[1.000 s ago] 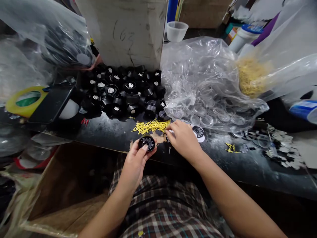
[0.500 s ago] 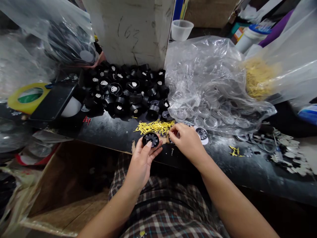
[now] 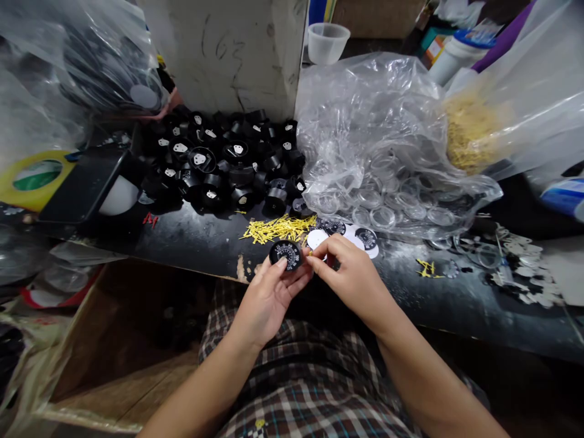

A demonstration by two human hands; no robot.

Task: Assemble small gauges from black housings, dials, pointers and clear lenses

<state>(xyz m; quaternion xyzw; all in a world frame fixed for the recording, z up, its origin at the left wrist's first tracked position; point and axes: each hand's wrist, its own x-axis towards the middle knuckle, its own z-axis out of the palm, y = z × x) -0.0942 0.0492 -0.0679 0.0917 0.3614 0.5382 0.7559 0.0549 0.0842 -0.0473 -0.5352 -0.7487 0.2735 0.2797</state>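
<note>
A round black dial with white markings [image 3: 285, 255] rests in my left hand [image 3: 270, 292], my thumb on its face and my fingers beneath. Close to its right edge, my right hand [image 3: 340, 261] pinches a small yellow piece [image 3: 311, 253] between thumb and forefinger. Just beyond the dial lies a pile of thin yellow pointers [image 3: 278, 229] on the black table [image 3: 191, 234]. White discs and printed black dials [image 3: 366, 238] lie beyond and beside my right hand.
Many black round housings [image 3: 239, 176] are heaped behind the pointers. A plastic bag of clear rings [image 3: 387, 182] lies at the right. At the left are a dark phone-like slab [image 3: 84, 185] and yellow tape [image 3: 16, 188]. White flat parts [image 3: 524, 261] sit far right.
My right hand has come down from the pointer pile toward the dial, now with a small yellow piece in its pinch. The dial in my left hand has shifted slightly right; the view has moved too.
</note>
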